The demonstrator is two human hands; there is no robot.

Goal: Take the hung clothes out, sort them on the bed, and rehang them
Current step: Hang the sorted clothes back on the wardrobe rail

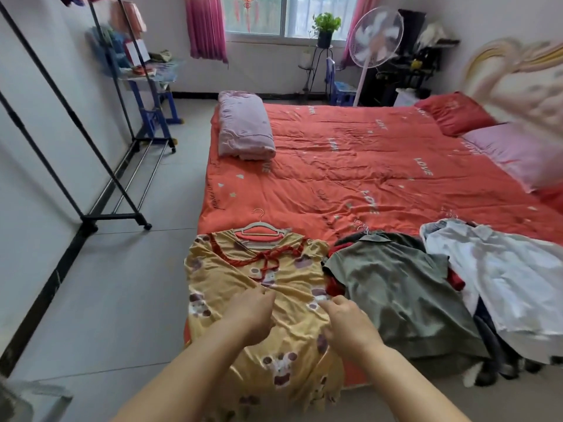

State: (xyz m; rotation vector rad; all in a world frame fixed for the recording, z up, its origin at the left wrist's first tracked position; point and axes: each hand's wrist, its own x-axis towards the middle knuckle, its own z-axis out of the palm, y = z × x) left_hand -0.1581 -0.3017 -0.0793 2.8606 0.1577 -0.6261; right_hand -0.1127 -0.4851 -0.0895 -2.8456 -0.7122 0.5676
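Note:
A yellow patterned dress on a pale hanger lies at the near left corner of the red bed, its hem draping over the edge. My left hand pinches the dress fabric at its middle. My right hand rests on the dress close beside it, fingers curled into the cloth. Right of the dress lies a grey-green shirt on a hanger, over red and dark garments. Further right a white shirt lies on more clothes.
A black clothes rack on wheels stands along the left wall, with grey floor between it and the bed. A folded pink quilt and pillows lie on the bed. A standing fan and plant stand are by the window.

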